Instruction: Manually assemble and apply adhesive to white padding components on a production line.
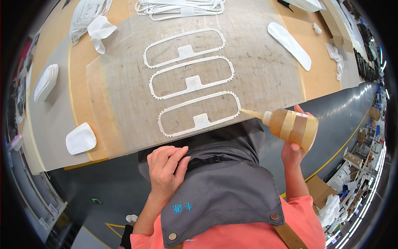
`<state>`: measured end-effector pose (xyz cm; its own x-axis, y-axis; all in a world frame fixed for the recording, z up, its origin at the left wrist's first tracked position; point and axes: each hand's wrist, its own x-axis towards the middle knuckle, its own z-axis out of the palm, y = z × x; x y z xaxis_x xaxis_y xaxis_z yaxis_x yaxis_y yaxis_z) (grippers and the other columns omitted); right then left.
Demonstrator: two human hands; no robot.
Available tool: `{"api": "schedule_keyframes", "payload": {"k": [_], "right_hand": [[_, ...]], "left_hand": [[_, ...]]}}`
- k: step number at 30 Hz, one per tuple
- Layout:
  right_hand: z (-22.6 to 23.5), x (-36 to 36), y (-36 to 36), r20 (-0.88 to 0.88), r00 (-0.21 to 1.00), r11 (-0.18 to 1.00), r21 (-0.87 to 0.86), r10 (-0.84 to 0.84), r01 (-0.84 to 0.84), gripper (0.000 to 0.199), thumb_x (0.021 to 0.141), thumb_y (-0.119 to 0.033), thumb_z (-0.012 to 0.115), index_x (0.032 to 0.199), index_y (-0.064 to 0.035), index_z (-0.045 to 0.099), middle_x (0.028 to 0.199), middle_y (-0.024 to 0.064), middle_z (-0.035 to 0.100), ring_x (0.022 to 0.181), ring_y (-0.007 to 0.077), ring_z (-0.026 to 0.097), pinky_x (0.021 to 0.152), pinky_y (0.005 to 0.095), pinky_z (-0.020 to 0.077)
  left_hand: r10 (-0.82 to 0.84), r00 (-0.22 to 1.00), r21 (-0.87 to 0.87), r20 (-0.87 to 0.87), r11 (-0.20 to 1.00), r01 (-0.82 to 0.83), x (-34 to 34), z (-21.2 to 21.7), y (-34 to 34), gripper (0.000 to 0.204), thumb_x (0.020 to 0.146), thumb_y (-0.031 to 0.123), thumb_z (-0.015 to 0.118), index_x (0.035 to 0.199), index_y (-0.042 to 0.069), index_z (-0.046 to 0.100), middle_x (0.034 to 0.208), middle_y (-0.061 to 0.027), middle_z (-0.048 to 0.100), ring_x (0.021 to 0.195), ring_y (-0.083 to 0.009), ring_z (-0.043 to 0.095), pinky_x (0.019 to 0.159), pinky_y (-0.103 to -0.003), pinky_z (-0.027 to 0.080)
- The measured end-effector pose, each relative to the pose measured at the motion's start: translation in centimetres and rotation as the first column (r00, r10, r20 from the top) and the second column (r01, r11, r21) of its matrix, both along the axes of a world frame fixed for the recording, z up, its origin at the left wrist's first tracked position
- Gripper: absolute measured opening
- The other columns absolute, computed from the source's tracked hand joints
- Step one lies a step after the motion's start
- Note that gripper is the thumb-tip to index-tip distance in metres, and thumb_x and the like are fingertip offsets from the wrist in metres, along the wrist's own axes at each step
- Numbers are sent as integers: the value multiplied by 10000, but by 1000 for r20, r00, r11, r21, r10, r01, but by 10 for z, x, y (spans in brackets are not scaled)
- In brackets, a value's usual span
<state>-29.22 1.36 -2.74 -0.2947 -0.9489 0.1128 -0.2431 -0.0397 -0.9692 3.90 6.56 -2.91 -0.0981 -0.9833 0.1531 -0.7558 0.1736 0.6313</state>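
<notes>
My right hand (pixel 292 152) is wrapped round a squeeze bottle (pixel 295 128) of amber liquid, banded with tape. The bottle is tipped on its side, and its long narrow nozzle points left to the right end of the nearest white toothed frame (pixel 200 120), at or very close to its edge. Two more such frames, a middle one (pixel 192 83) and a far one (pixel 185 51), lie flat behind it in a column. Each is a rounded oblong outline with an inward tab. My left hand (pixel 167 170) rests just off the table edge, fingers curled together, with nothing visible in it.
The table (pixel 120 103) carries a pile of similar frames (pixel 180 9) at the back and a long white insole-shaped piece (pixel 290 45) at right. Stacked white pads (pixel 81 138) lie at left, with crumpled white cloth (pixel 100 32) beyond. A cardboard box (pixel 321 190) stands on the floor at right.
</notes>
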Motion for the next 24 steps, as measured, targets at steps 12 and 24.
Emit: {"api": "schedule_keyframes", "payload": {"k": [12, 24], "right_hand": [[-5, 3, 11, 175, 985, 999, 33, -3, -3, 1049, 716, -717, 810, 1427, -85, 368, 1477, 257, 474, 1406, 333, 450, 1137, 483, 397], [-11, 20, 17, 235, 972, 996, 83, 22, -42, 1059, 712, -715, 813, 1436, -87, 363, 1465, 236, 497, 1399, 320, 457, 1133, 476, 398]], "left_hand": [[-11, 1000, 12, -3, 1000, 11, -2, 2, 3, 304, 770, 107, 832, 1065, 87, 758, 970, -21, 677, 983, -221, 639, 862, -355, 430], [3, 1000, 10, -13, 1000, -3, 0, 1, 4, 302, 767, 101, 832, 1061, 86, 761, 964, -22, 679, 972, -223, 642, 854, -354, 433]]}}
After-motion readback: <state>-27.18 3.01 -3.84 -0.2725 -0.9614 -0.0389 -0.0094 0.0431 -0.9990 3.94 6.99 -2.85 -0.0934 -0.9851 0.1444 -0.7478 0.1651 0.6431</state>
